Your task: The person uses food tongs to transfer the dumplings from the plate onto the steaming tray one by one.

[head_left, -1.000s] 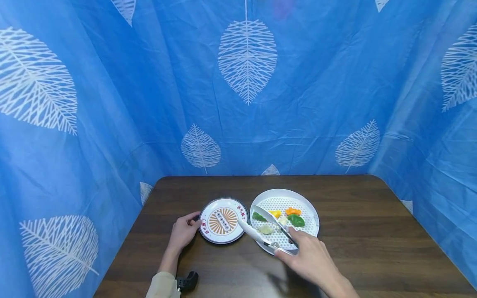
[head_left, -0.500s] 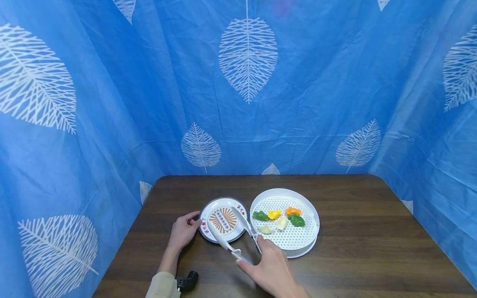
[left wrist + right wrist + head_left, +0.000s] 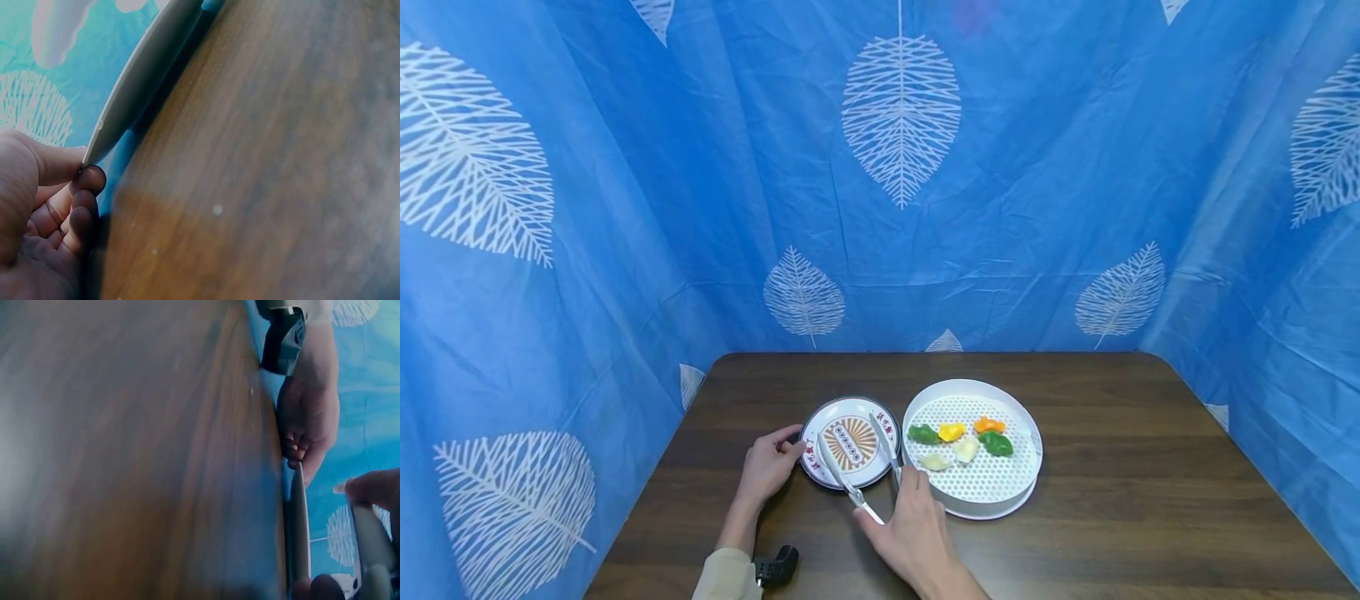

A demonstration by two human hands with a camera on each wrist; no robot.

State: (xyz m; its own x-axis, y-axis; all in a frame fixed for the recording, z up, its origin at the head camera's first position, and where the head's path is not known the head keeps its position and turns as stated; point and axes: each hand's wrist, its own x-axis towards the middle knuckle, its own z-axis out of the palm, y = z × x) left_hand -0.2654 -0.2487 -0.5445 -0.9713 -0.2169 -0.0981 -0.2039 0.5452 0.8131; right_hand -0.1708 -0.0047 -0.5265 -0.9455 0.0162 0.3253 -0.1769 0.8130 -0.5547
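Observation:
My left hand [image 3: 767, 467] pinches the rim of a round white plate [image 3: 122, 94] between thumb and fingers, at the plate's left side. The plate [image 3: 850, 406] has a dark edge, red characters and an orange sunburst print. My right hand [image 3: 913, 529] holds metal tongs [image 3: 833, 467] with pale tips. The tongs' arms stand spread over the plate, with nothing visible between them. Just right of the plate, a white perforated tray [image 3: 981, 487] bears several dumpling-shaped pieces: green [image 3: 922, 434], yellow [image 3: 951, 432], orange [image 3: 989, 425], dark green [image 3: 996, 443] and pale ones [image 3: 966, 450].
The brown wooden table [image 3: 1150, 467] extends to the right of the tray and in front of the plate. Blue curtain cloth [image 3: 1000, 250] with white leaf prints hangs behind and at both sides. A black device [image 3: 777, 567] sits at the left wrist.
My right hand has carried the tongs left from over the tray to over the plate, and their arms have drawn slightly closer together. The left hand has stayed on the plate's rim.

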